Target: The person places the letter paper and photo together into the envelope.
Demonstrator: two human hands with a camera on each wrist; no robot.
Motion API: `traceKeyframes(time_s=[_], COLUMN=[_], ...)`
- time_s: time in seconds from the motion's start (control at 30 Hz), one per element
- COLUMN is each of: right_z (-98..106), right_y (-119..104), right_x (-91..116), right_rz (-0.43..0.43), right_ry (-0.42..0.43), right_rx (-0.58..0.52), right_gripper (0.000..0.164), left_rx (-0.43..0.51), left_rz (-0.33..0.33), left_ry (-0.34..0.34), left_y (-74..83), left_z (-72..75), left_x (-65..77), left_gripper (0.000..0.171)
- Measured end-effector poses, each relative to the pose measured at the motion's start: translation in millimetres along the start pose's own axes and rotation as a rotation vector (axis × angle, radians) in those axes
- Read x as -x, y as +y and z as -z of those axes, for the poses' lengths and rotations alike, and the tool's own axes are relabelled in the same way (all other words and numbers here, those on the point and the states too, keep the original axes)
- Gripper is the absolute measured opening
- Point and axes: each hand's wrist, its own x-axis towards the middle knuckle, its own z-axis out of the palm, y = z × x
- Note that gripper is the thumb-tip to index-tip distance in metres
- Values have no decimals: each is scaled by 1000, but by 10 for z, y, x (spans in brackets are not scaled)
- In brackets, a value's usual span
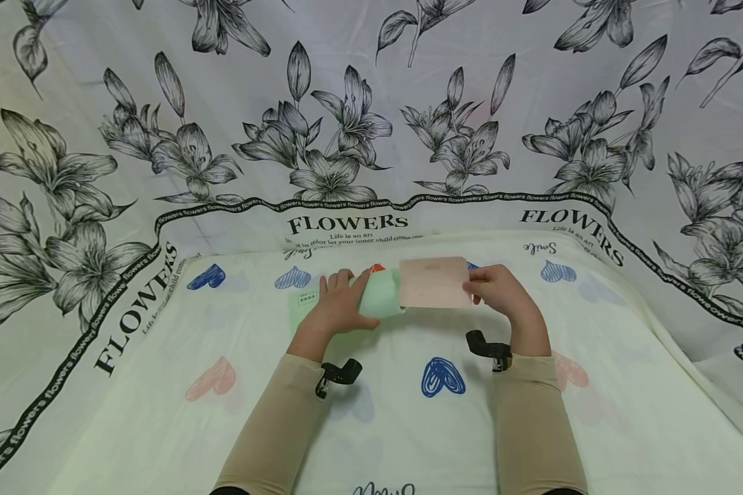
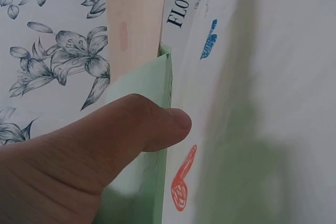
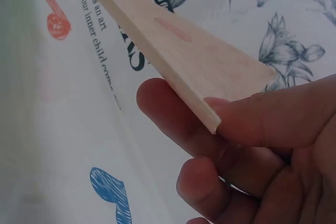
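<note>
My left hand [image 1: 337, 306] grips a light green flat box [image 1: 380, 292], its thumb along the near side. In the left wrist view the thumb presses across the green box [image 2: 134, 184]. A pale pink flat packet [image 1: 433, 283] extends from the box's right end; its inner end is hidden by the green box. My right hand [image 1: 501, 292] pinches the packet's far right edge between thumb and fingers. The right wrist view shows the pink packet's [image 3: 210, 72] thin side edge and an oval mark on its face.
Left of the left hand, a green area [image 1: 300, 313] bears a small printed label; whether it belongs to the box I cannot tell. A red-orange patch [image 1: 378, 268] shows behind. Below lies a white cloth [image 1: 396, 419] with printed hearts; a flowered curtain [image 1: 359, 185] hangs behind.
</note>
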Motion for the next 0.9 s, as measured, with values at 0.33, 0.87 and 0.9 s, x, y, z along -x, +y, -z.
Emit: traceKeyframes(time_s=[0.33,0.87,0.9], right_z=[-47,-70,-70], right_y=[-40,-34,-36], right_x=[-29,-27,-26], right_rz=[-55,-14,-11], right_ry=[-62,-94,-96], right_rx=[-15,-30,-24], right_gripper=[21,31,30], left_rx=[-13,2,3], left_rz=[-2,-12,-13], left_ry=[9,12,11], left_y=[-23,3,5], left_z=[-8,0,2], left_x=[-20,-13,-11], left_gripper=[109,110,110])
